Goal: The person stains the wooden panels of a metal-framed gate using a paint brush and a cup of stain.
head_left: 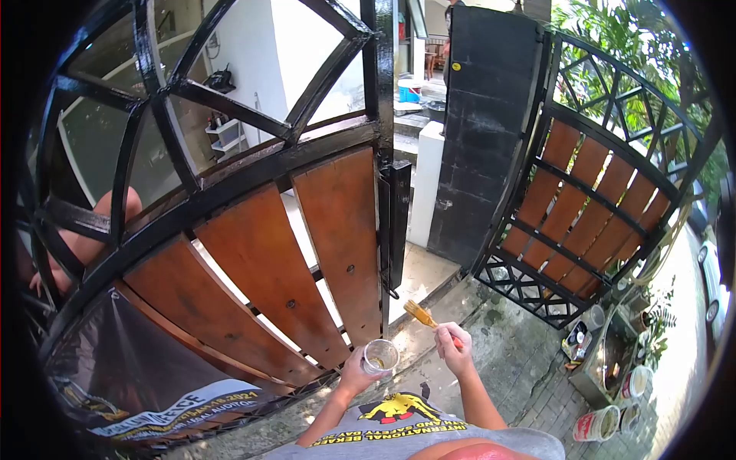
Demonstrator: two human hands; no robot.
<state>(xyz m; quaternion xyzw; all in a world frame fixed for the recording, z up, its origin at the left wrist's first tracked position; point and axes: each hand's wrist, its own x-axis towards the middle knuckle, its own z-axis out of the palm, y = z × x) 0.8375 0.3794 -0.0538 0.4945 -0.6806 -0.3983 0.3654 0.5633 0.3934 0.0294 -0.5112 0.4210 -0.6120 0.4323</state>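
Observation:
My left hand (359, 374) is wrapped round a clear plastic cup (381, 356) with a little yellowish liquid at its bottom. Just right of it, my right hand (454, 346) grips a paintbrush (419, 313) by its red-ended handle, bristles pointing up and left. The brush is apart from the cup and from the gate. Ahead and to the left stands a black metal gate (253, 172) with brown wooden slats (337, 230). The slats look glossy, with a few dark spots.
A second gate leaf (590, 207) stands open at the right beside a dark panel (487, 138). Buckets (596, 424) and a planter box (602, 364) sit at lower right. A banner (153, 360) hangs at lower left. Another person's arm (92, 238) shows behind the gate.

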